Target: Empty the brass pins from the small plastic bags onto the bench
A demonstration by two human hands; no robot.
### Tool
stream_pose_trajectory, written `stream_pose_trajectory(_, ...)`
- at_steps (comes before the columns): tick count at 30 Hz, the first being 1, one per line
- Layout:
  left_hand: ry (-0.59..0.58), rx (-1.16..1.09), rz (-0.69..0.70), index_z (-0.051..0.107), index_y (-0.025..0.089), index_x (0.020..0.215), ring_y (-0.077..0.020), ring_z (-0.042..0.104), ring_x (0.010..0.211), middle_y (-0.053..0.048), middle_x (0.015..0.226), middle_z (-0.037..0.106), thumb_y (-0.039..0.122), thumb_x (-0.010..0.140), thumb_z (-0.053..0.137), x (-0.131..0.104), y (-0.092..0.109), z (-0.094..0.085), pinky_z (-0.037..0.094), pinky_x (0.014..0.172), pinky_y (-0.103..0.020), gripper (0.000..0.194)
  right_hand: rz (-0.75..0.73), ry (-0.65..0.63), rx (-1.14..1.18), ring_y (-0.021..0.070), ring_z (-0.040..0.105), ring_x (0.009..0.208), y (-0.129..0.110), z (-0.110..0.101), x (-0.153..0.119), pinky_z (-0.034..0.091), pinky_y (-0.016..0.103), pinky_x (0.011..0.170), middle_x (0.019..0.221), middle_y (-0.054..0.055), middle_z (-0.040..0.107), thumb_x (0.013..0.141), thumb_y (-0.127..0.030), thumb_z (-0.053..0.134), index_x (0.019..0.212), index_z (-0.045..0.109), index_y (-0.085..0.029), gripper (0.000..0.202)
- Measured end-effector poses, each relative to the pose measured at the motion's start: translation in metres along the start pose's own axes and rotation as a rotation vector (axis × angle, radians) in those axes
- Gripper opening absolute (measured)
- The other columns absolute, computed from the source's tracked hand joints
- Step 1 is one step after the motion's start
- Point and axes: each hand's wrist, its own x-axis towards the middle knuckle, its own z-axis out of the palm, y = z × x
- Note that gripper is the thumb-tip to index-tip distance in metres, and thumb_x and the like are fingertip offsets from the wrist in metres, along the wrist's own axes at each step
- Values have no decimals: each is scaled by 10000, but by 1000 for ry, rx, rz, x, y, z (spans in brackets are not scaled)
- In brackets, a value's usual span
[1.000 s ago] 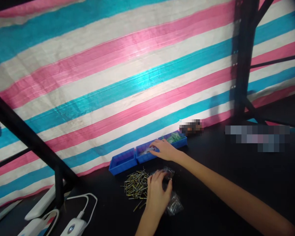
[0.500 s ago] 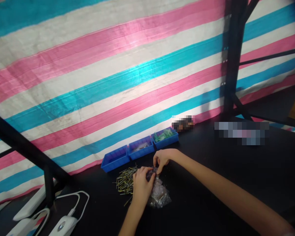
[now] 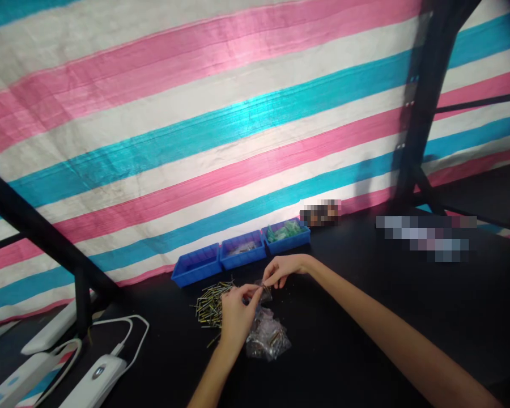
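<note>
My left hand (image 3: 238,311) and my right hand (image 3: 284,271) meet above the black table, fingertips pinched on the upper edge of a small clear plastic bag (image 3: 266,293). Small contents in that bag are too blurred to name. Just below, a heap of clear bags with small metallic parts (image 3: 268,335) lies on the table. Left of my left hand is a loose pile of thin yellowish and silver rods (image 3: 209,305), partly covered by the hand.
Three blue bins stand behind the hands: the left one (image 3: 196,266) shows nothing inside, the middle one (image 3: 243,250) has small clear items, the right one (image 3: 285,237) green pieces. White power strips (image 3: 94,381) with cables lie at left. Black frame posts flank a striped sheet.
My hands have come together on the small bag, my right fingertips now meeting my left ones. The heap of bags is more exposed. The camera view has shifted slightly.
</note>
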Motion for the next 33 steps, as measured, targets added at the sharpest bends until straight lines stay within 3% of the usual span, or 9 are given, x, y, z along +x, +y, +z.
stream_pose_trajectory(4,16,-111,-22,689,190,702,-168,586,589,-17,611,670,359,776,551,-1,2,0,432,601,-266,230,19,-21,35,66,568,583,0,0,-1,469,160,557,712,-7,624,606,-475,725,871,665,-162,415)
stream_pose_trajectory(12,44,-493,-152,664,137,876,-196,651,712,-57,741,704,391,778,552,1,5,3,494,688,-284,295,-49,-94,92,63,580,639,0,-2,-3,421,125,490,913,25,648,688,-492,661,889,611,-169,383)
stream_pose_trajectory(16,51,-388,-124,655,152,938,-198,654,705,-37,710,703,364,735,619,0,7,2,492,753,-321,297,-88,-59,162,66,579,654,4,-5,-4,418,119,470,901,15,622,694,-476,661,879,584,-173,364)
stream_pose_trajectory(21,54,-304,-90,685,172,765,-212,654,755,-50,771,707,335,744,593,-2,5,2,495,732,-321,189,-98,-42,176,91,590,724,4,-5,-4,418,118,465,849,-3,587,636,-407,723,838,584,-169,341)
stream_pose_trajectory(27,151,-274,-100,684,180,771,-204,639,794,-40,808,701,290,738,592,-2,5,0,476,761,-313,146,-118,-50,206,125,592,868,5,-7,-5,437,121,513,981,9,618,608,-331,750,959,620,-199,396)
stream_pose_trajectory(33,143,-272,-85,664,180,756,-186,629,751,-20,766,690,260,744,576,-1,6,1,469,731,-293,119,-68,-23,198,111,593,788,7,-5,-2,454,135,537,867,6,639,576,-287,768,894,655,-171,357)
